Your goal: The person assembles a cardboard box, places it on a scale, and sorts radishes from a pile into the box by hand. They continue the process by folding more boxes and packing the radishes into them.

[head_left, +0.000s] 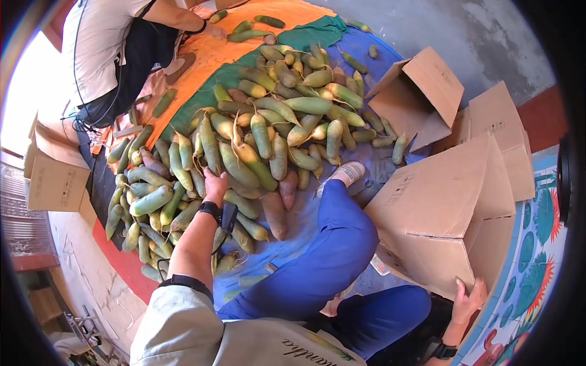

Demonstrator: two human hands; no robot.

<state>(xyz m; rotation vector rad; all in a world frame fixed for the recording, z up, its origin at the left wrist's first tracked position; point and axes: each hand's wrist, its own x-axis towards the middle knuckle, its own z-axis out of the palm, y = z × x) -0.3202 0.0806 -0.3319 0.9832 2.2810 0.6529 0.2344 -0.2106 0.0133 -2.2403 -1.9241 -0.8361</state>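
Sheets first: blue (293, 249), green (310, 33) and orange (210, 58), side by side across the floor. The radishes (268, 131) are heaped over the blue and green, right in front of the wearer. Up at the left, a co-worker (101, 46) crouches by the orange sheet. On the right, here's a big box (433, 189) with others behind it, and the right hand (469, 300) is grasping its near edge, thumb on the cardboard. The left hand (215, 185) reaches into the heap, touching the lower end of one green radish (209, 146); can't tell whether its fingers close round it.
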